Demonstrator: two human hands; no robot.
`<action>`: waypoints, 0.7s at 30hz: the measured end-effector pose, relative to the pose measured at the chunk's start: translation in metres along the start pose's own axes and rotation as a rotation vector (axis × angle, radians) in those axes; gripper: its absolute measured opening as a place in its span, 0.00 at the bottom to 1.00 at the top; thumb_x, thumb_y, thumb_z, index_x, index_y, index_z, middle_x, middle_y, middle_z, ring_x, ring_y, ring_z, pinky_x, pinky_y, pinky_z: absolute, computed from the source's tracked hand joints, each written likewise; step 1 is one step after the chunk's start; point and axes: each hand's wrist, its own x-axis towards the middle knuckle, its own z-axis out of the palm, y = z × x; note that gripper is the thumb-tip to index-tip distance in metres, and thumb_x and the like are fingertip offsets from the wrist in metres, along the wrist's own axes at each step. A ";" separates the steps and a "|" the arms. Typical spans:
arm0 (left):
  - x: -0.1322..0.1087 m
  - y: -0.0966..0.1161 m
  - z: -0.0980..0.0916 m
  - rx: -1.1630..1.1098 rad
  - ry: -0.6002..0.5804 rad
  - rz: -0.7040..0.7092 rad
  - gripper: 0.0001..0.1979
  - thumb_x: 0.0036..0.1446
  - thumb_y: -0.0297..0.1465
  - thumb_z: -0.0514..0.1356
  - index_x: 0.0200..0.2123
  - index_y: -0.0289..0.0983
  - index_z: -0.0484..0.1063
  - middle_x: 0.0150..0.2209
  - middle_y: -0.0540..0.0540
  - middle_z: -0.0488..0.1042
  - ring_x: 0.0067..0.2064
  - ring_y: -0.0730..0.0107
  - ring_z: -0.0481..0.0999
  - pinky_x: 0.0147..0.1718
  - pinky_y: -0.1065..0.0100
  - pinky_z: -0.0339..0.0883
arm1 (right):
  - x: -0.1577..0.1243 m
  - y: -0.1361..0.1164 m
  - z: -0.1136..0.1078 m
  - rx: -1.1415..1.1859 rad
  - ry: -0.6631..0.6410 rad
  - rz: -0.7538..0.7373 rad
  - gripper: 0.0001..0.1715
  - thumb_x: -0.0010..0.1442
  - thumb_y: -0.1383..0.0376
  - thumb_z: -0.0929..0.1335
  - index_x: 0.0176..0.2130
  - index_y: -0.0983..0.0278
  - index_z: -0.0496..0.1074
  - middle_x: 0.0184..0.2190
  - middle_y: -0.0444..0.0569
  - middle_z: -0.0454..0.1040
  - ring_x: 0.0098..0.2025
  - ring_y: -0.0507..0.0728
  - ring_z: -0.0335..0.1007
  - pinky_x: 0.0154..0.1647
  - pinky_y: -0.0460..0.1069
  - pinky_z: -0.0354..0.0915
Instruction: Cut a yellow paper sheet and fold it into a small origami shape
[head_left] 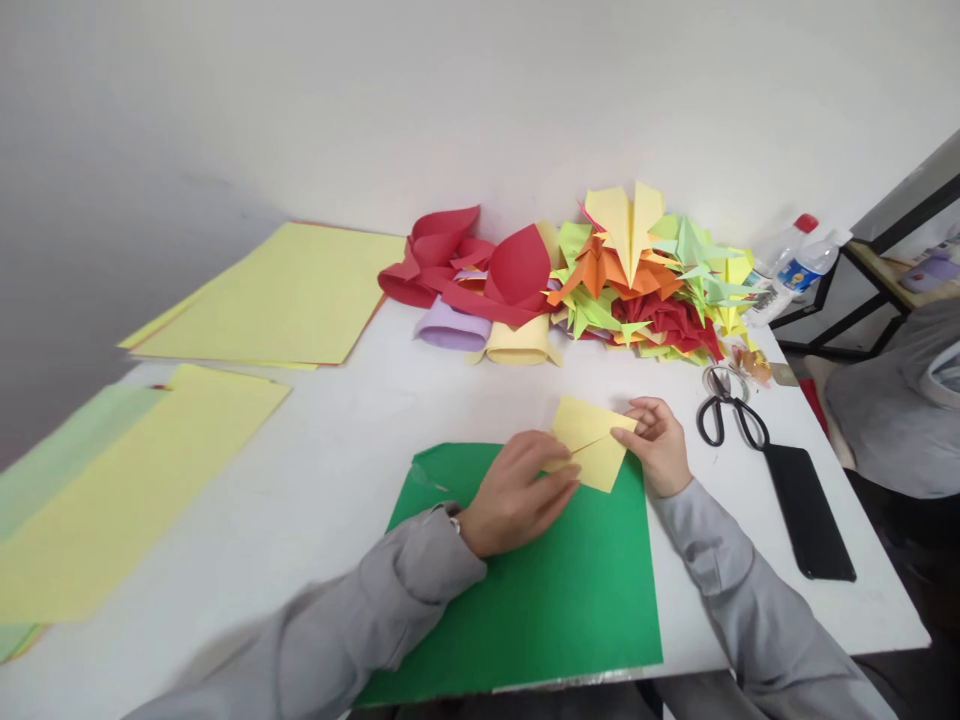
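A small piece of folded yellow paper (592, 425) is held between both hands, with a crease or seam running across its middle. My left hand (517, 492) grips its left side, fingers closed on the edge. On the right, my right hand (660, 445) pinches the paper's right edge between thumb and fingers. Beneath the hands lies a green sheet or board (540, 600) at the table's front edge. What the left fingertips cover on the paper is hidden.
Large yellow sheets (277, 290) and long paper strips (150, 490) lie left. At the back are rolled red paper shapes (517, 270) and a pile of folded paper pieces (637, 270). Scissors (724, 405), a black phone-like slab (810, 510) and plastic bottles (799, 265) sit right. A person's grey sleeve (900, 400) is beyond.
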 end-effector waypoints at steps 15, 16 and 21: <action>0.027 0.003 0.025 -1.057 0.265 -1.145 0.26 0.39 0.32 0.72 0.41 0.34 0.66 0.38 0.42 0.78 0.35 0.62 0.78 0.24 0.69 0.73 | 0.011 -0.003 0.028 0.531 0.172 0.167 0.25 0.40 0.62 0.78 0.36 0.61 0.67 0.26 0.40 0.76 0.30 0.55 0.75 0.32 0.50 0.72; 0.030 0.002 0.027 -1.044 0.319 -1.156 0.26 0.39 0.32 0.72 0.41 0.34 0.66 0.38 0.42 0.78 0.34 0.63 0.78 0.24 0.70 0.73 | 0.011 -0.003 0.033 0.546 0.140 0.152 0.23 0.41 0.60 0.78 0.36 0.61 0.68 0.28 0.43 0.77 0.31 0.56 0.76 0.33 0.51 0.72; 0.044 0.001 0.036 -1.037 0.439 -1.190 0.25 0.37 0.32 0.73 0.39 0.33 0.70 0.36 0.43 0.79 0.31 0.66 0.78 0.24 0.70 0.72 | 0.006 0.002 0.048 0.456 0.010 0.205 0.24 0.37 0.60 0.79 0.34 0.65 0.74 0.30 0.49 0.80 0.33 0.59 0.76 0.35 0.53 0.71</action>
